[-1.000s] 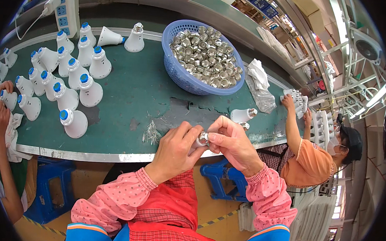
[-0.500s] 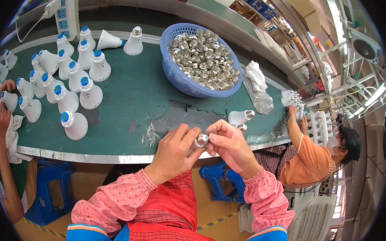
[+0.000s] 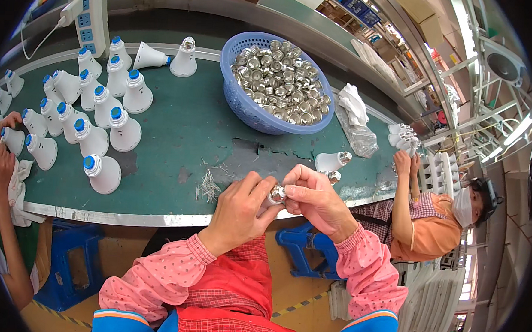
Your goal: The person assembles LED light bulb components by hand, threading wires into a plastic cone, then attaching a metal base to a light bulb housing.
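Clasping white bulb [image 3: 269, 201] by body in left hand [image 3: 237, 209], lower centre of frame, with long axis tilted up-right and metal cap [image 3: 278, 194] toward nearby pinched right hand [image 3: 319, 203], can't tell if gripping anything, well short of blue basket [image 3: 245, 108] at upper centre.

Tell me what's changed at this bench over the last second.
At the right, a co-worker's hand, earlier up at the white bulbs there, has shifted down the picture, toward the bench's near edge. The person's own hands visibly took up or released nothing: the left hand still holds a bulb, the right hand's fingertips at its metal cap. The blue basket stayed put.
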`<move>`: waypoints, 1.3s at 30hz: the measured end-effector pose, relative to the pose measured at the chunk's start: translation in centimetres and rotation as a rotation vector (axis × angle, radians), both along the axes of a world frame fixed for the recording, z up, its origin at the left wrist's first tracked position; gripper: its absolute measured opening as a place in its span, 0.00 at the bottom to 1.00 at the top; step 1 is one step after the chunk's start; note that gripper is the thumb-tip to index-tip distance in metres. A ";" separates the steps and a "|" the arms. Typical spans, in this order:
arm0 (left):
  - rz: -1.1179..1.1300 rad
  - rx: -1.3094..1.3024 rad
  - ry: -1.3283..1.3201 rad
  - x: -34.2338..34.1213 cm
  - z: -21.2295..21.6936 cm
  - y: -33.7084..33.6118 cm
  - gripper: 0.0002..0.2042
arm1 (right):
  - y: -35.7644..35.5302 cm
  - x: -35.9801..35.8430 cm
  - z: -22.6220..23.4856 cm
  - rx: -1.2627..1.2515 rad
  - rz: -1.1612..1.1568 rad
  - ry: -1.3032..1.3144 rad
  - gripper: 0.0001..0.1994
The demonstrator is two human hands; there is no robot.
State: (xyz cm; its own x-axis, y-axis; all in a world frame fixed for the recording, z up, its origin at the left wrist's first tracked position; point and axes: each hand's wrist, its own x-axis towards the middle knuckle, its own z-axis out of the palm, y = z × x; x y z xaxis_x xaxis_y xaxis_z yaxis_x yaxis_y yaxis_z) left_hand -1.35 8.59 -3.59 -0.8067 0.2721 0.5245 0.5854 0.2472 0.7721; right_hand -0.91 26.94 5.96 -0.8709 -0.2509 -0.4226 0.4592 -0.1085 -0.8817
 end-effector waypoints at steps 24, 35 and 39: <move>-0.001 -0.008 -0.066 -0.7 0.9 4.6 0.21 | 2.8 3.2 -8.0 1.292 -0.227 0.821 0.12; -0.086 0.084 -0.075 0.0 0.8 4.8 0.24 | 4.6 4.2 -5.9 1.102 -0.593 0.889 0.07; 0.076 0.032 -0.126 -0.6 1.8 -1.1 0.12 | -0.9 4.5 -3.0 1.038 -0.346 1.208 0.09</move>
